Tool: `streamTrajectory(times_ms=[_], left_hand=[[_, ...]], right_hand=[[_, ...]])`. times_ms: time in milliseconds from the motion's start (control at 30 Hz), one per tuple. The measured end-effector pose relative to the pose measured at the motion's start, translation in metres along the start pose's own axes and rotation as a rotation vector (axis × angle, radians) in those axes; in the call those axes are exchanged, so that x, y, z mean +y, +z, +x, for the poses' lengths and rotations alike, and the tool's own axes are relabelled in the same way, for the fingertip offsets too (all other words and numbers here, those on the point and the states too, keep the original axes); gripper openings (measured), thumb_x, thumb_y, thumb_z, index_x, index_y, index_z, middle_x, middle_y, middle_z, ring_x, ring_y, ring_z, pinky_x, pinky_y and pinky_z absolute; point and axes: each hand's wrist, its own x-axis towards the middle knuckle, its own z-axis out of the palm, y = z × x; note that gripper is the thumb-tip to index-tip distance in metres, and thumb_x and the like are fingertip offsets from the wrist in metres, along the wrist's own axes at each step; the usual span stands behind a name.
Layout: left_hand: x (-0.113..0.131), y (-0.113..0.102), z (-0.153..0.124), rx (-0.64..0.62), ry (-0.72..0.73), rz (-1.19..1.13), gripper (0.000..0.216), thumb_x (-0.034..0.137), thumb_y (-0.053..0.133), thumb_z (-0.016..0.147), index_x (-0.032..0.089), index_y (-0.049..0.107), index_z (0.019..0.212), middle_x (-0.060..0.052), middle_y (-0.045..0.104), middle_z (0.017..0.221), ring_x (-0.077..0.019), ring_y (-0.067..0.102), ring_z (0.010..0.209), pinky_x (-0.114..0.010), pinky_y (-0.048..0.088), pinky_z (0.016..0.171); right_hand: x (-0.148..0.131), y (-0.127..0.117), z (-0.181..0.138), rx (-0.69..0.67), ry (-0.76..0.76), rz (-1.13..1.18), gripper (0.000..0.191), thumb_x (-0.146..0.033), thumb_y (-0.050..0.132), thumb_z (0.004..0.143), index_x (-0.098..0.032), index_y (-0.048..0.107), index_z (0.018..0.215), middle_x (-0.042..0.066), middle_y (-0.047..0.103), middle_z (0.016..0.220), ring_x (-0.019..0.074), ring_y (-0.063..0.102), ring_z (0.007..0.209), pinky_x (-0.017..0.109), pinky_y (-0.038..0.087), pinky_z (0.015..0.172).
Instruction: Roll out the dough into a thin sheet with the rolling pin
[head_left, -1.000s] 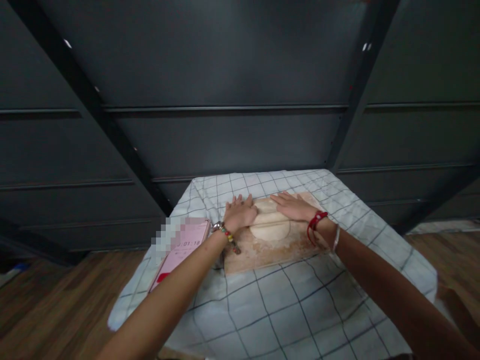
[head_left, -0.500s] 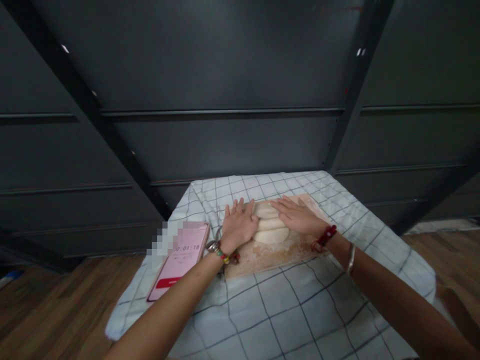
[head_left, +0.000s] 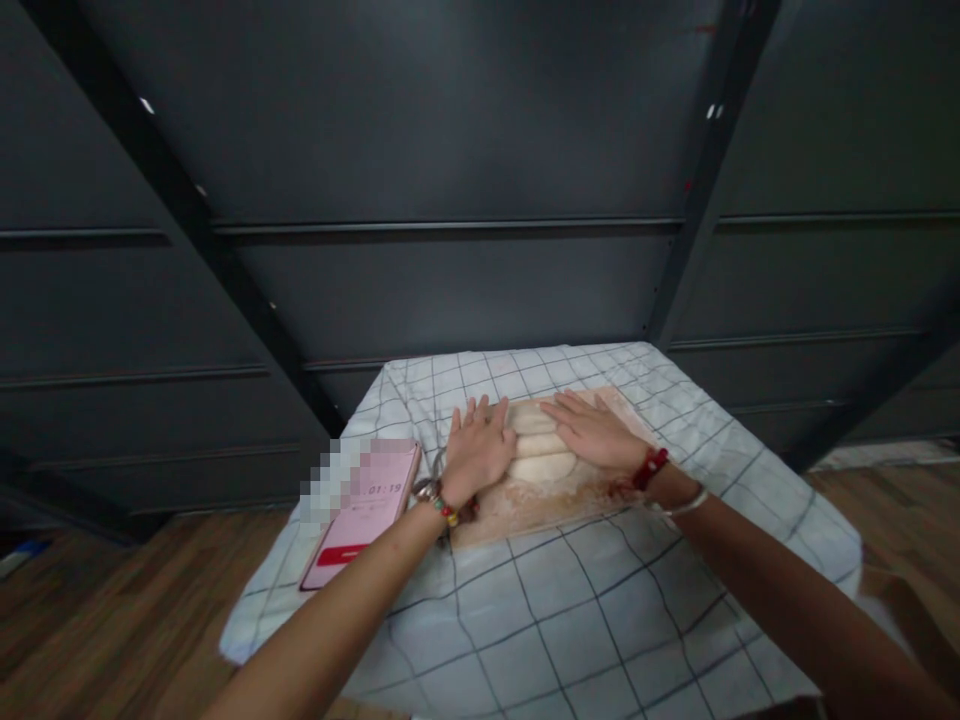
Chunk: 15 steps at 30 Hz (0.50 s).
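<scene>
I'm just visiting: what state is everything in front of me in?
Board: flat, whitish smears on it.
Dough: flattened, on the board.
Rolling pin: lying across the dough.
Left hand: open, palm down over the rolling pin.
Right hand: likewise.
Phone: screen lit, digits ending 01:19.
Tablecloth: spread out, creased.

Free from the near side over the checked cloth (head_left: 547, 610), between left forearm (head_left: 337, 620) and right forearm (head_left: 795, 590), up to the board (head_left: 525, 515). Barred there by left hand (head_left: 480, 460) and right hand (head_left: 600, 438) over the dough (head_left: 541, 469), with a narrow gap between. Crowded at left by the phone (head_left: 375, 510). Passable at far right; closed beyond the far edge by the dark wall (head_left: 480, 290).
</scene>
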Motion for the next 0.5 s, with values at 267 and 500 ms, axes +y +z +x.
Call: streamTrajectory(times_ms=[267, 500], left_hand=[[0.003, -0.002, 0.008, -0.033, -0.082, -0.009, 0.057, 0.032, 0.022, 0.095, 0.015, 0.031, 0.149, -0.013, 0.032, 0.152, -0.0263, 0.021, 0.143, -0.043, 0.019, 0.114], [0.007, -0.005, -0.005, 0.045, -0.026, -0.012, 0.058, 0.032, 0.023, 0.094, 0.013, 0.030, 0.149, -0.014, 0.030, 0.153, -0.0291, 0.025, 0.141, -0.043, 0.021, 0.113]], right_hand=[[0.000, 0.001, 0.002, -0.045, 0.050, 0.044, 0.053, -0.028, 0.024, 0.094, -0.029, 0.037, 0.145, -0.001, 0.036, 0.151, 0.0210, 0.029, 0.140, 0.048, 0.024, 0.113], [-0.004, -0.002, -0.008, 0.008, -0.026, 0.027, 0.055, -0.038, 0.022, 0.095, -0.022, 0.037, 0.146, 0.002, 0.030, 0.154, 0.0217, 0.022, 0.143, 0.048, 0.016, 0.116]])
